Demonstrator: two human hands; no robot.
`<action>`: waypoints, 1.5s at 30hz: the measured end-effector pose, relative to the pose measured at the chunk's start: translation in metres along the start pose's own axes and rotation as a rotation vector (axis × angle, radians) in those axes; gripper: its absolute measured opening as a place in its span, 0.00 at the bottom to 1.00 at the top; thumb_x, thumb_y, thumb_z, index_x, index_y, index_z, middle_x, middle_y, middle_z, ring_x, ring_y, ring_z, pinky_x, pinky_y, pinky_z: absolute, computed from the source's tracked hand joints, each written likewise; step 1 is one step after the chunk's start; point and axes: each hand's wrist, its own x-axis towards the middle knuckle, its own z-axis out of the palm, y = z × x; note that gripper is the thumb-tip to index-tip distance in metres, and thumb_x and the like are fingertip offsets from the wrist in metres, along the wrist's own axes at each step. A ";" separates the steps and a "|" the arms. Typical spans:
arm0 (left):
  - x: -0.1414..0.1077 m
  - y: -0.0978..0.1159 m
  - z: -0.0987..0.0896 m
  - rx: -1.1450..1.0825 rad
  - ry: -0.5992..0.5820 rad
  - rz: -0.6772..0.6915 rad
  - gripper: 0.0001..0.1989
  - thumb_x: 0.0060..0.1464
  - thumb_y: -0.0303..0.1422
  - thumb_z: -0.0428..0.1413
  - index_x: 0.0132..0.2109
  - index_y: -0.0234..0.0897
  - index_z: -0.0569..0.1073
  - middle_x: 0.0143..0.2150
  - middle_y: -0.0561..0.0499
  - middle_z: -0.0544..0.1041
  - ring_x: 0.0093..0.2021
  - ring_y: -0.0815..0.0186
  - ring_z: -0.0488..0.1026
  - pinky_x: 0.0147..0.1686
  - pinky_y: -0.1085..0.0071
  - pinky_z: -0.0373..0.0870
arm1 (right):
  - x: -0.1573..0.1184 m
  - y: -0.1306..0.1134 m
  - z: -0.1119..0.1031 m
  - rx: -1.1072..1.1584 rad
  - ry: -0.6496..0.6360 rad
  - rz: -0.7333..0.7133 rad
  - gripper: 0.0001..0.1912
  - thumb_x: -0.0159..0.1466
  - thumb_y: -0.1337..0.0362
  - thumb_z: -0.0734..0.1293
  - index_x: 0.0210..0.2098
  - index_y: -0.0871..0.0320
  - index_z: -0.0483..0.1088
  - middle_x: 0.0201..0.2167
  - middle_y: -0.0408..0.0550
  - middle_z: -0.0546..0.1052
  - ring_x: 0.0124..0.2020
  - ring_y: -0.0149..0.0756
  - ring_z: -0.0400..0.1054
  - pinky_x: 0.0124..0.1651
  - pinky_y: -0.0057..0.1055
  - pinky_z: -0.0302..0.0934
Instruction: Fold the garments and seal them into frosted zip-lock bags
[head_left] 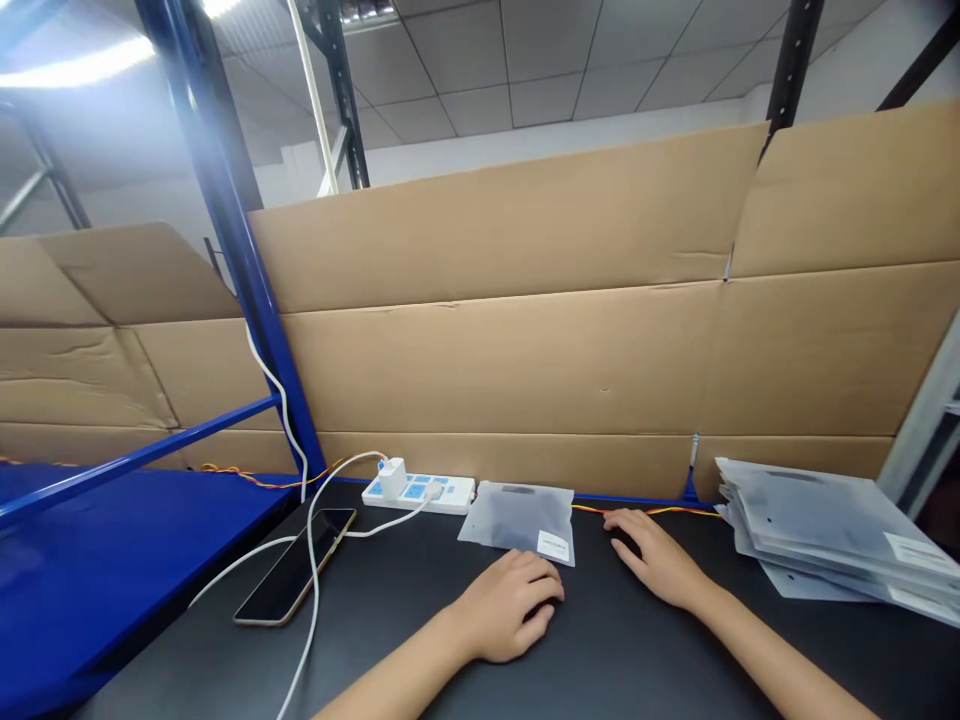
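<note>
My left hand (514, 605) rests on the black tabletop, fingers loosely bent and thumb a little apart, holding nothing. Just beyond its fingertips lies a frosted plastic bag (514, 515) with a white label near its lower right corner. Whether the fingers touch the bag's near edge I cannot tell. To the right, my right hand (656, 558) lies palm down on the table with its thumb spread from the fingers and nothing in it. Its fingertips are near the red and yellow wires (679, 511) along the back edge.
A stack of frosted plastic bags (832, 525) sits at the right. On the left lie a phone (277, 590) and white cables (313, 560) running from a power strip (450, 494). Cardboard (510, 370) walls off the back; a blue metal post (247, 270) rises at the left.
</note>
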 end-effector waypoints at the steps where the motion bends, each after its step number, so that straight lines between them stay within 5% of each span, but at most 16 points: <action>1: 0.000 0.000 0.000 -0.001 -0.002 0.000 0.11 0.60 0.29 0.52 0.50 0.41 0.70 0.49 0.48 0.75 0.49 0.59 0.72 0.51 0.65 0.65 | 0.000 0.000 0.000 0.000 -0.001 0.001 0.10 0.68 0.62 0.59 0.45 0.52 0.69 0.50 0.50 0.74 0.54 0.45 0.66 0.58 0.45 0.61; 24: -0.003 -0.003 -0.001 0.036 0.017 0.011 0.12 0.60 0.28 0.51 0.50 0.41 0.70 0.50 0.48 0.76 0.50 0.60 0.72 0.52 0.65 0.65 | 0.000 0.001 0.000 0.039 -0.006 0.027 0.11 0.68 0.59 0.59 0.47 0.52 0.70 0.52 0.50 0.74 0.55 0.45 0.66 0.60 0.48 0.60; 31: -0.014 -0.045 -0.013 0.204 0.232 -0.274 0.23 0.57 0.27 0.56 0.59 0.43 0.67 0.59 0.44 0.71 0.59 0.50 0.66 0.59 0.49 0.60 | -0.001 0.000 0.000 0.140 -0.007 0.078 0.11 0.67 0.57 0.61 0.45 0.51 0.71 0.53 0.50 0.73 0.57 0.46 0.64 0.63 0.48 0.55; 34: -0.019 -0.059 -0.014 0.132 0.225 -0.300 0.17 0.61 0.29 0.55 0.57 0.45 0.71 0.56 0.47 0.75 0.56 0.54 0.70 0.59 0.50 0.61 | 0.002 0.001 -0.003 0.230 -0.002 0.138 0.14 0.68 0.53 0.60 0.45 0.52 0.70 0.52 0.50 0.74 0.56 0.46 0.65 0.63 0.48 0.54; 40: -0.010 -0.018 -0.012 -0.213 0.093 -0.100 0.09 0.64 0.34 0.54 0.49 0.46 0.77 0.48 0.50 0.79 0.51 0.61 0.74 0.60 0.59 0.61 | 0.007 -0.007 -0.018 0.457 -0.097 0.271 0.24 0.71 0.47 0.51 0.52 0.54 0.66 0.44 0.49 0.77 0.45 0.42 0.72 0.51 0.41 0.64; 45: -0.001 0.016 -0.006 -0.467 0.074 -0.027 0.11 0.62 0.38 0.56 0.50 0.45 0.77 0.48 0.49 0.80 0.50 0.60 0.74 0.59 0.61 0.61 | 0.001 -0.042 -0.020 0.608 -0.351 0.240 0.18 0.62 0.47 0.66 0.39 0.55 0.75 0.29 0.42 0.75 0.30 0.34 0.68 0.35 0.29 0.62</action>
